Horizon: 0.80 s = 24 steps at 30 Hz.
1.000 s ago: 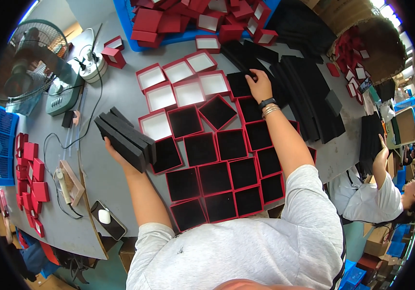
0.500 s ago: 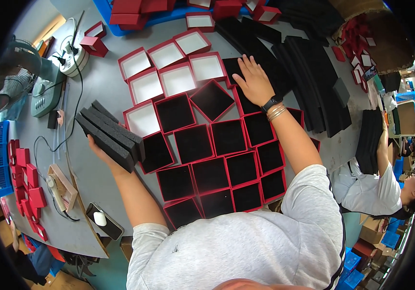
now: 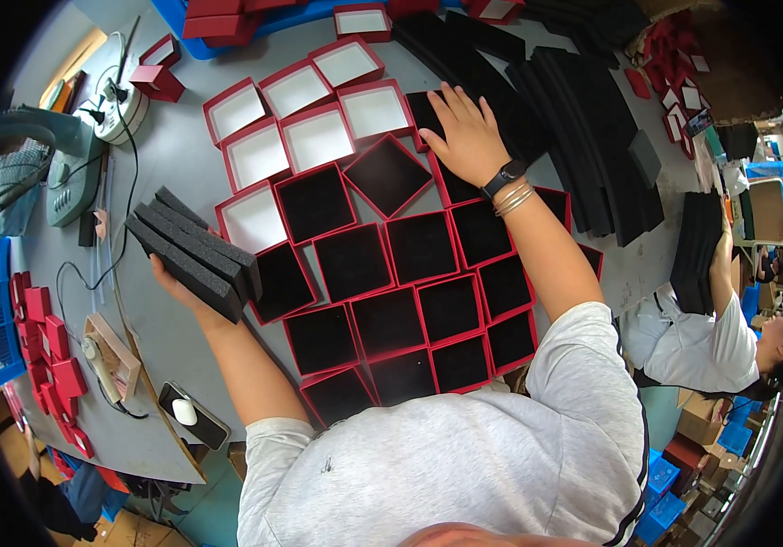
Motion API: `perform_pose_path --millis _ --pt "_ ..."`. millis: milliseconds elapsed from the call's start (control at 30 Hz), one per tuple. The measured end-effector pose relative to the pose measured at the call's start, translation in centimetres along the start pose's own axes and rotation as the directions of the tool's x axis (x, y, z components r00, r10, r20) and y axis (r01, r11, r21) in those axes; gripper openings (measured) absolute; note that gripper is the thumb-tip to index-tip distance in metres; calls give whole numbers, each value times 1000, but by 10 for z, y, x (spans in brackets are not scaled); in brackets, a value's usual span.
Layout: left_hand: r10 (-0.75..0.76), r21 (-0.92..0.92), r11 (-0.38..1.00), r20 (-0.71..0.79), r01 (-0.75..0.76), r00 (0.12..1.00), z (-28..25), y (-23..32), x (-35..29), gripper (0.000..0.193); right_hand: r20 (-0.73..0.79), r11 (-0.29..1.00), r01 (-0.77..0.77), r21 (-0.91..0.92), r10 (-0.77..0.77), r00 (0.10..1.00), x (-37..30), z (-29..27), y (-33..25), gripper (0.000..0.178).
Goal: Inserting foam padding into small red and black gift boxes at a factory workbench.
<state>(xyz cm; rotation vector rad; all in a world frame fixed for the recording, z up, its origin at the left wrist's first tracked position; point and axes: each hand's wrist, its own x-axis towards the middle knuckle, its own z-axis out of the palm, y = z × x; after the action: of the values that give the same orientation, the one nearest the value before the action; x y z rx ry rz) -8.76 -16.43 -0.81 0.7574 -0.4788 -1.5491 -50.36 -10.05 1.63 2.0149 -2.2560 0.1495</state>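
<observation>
My left hand (image 3: 173, 284) grips a small stack of thick black foam pads (image 3: 193, 255), held at the left of the box group. Flat and with fingers spread, my right hand (image 3: 472, 141) rests over a black-filled red box (image 3: 451, 187) at the group's upper right; the palm hides part of it. Many square red boxes hold black foam, such as the one in the middle (image 3: 421, 248). One black-filled box (image 3: 387, 176) sits turned at an angle. Several boxes at the upper left show bare white insides, such as this white-lined box (image 3: 255, 221).
Long black foam strips (image 3: 583, 146) lie at the right. Red lids or boxes (image 3: 50, 356) pile at the left, near a phone (image 3: 193, 415) with a white case on it. A power strip (image 3: 123, 114) trails a cable. A co-worker (image 3: 683, 337) holds black foam at far right.
The whole view has shifted slightly, with the boxes sitting a little further up and left. My hands keep nearly the same places relative to the boxes.
</observation>
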Motion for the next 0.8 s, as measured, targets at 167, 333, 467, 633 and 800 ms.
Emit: perform_pose_path --millis 167,333,467,633,800 --pt "20 8 1000 14 -20 1000 0 -1 1 68 7 990 35 133 -36 999 -8 3 -5 65" --pt "18 27 999 -36 -17 999 6 -1 -3 69 39 998 34 59 -37 999 -18 8 -11 71" --pt "5 30 1000 -53 -3 999 6 -1 -3 69 16 997 30 66 -31 999 -20 13 -9 72" --pt "-17 6 1000 -34 17 999 5 0 -5 70 -109 988 85 127 -71 991 -29 0 -12 55" --pt "-16 6 1000 -50 17 999 1 -1 0 70 -74 993 98 60 -93 993 -42 -14 -6 39"
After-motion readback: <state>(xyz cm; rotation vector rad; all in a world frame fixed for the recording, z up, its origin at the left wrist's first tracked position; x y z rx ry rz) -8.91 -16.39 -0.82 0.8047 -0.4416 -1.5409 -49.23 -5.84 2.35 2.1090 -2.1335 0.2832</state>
